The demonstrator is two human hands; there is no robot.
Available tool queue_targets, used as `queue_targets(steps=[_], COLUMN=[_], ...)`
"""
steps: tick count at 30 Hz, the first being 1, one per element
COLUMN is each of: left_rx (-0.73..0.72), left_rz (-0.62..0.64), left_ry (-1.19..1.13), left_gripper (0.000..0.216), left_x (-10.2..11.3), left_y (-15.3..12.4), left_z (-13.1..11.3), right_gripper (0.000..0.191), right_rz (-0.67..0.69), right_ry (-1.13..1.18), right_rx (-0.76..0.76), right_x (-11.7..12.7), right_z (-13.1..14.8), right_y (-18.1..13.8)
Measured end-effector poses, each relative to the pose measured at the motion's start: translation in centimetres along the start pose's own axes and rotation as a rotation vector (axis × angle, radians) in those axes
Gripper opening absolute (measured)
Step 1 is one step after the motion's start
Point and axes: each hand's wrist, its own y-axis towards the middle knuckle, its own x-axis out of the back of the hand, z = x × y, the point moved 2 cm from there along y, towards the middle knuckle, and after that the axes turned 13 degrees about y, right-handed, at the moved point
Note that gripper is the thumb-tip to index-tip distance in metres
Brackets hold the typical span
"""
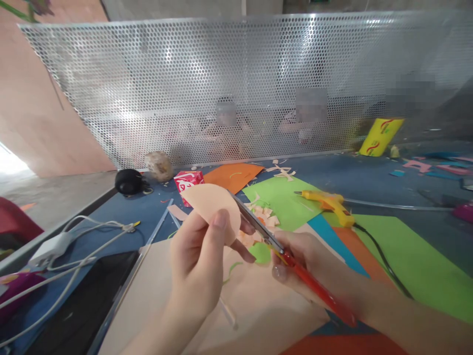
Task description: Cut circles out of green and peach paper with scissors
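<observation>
My left hand (197,261) is closed on a rounded peach paper piece (212,207), thumb on its front, holding it up over the table. My right hand (306,264) grips red-handled scissors (291,259); their metal blades (253,222) reach up and left to the right edge of the peach piece. Small peach offcuts (264,214) lie on the sheets just beyond the blades. A large peach sheet (258,305) lies flat beneath both hands.
Green (281,197), orange (232,176) and blue sheets cover the blue table. A yellow glue gun (330,203) with a black cord lies right. A red box (188,181), black round object (128,181), white charger with cables (50,249) and perforated metal screen (236,88) stand around.
</observation>
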Motion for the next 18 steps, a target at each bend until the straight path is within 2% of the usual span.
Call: queue_targets(steps=[5,12,18], left_rx=[-0.017,0.07,0.068], left_rz=[-0.01,-0.095,-0.092], left_ry=[0.042,0.099,0.067], left_gripper=[0.025,0.029,0.029], left_x=[-0.04,-0.46,-0.68], left_y=[-0.06,-0.39,-0.37], left_z=[-0.1,-0.72,-0.83], right_gripper=[0.026,0.031,0.033], right_rz=[0.056,0.056,0.033], right_ry=[0.017,-0.003,0.002], right_rx=[0.025,0.006,0.007], right_x=[-0.05,-0.02,-0.05], right_z=[0.51,0.19,-0.09], right_y=[-0.11,-0.13,-0.16])
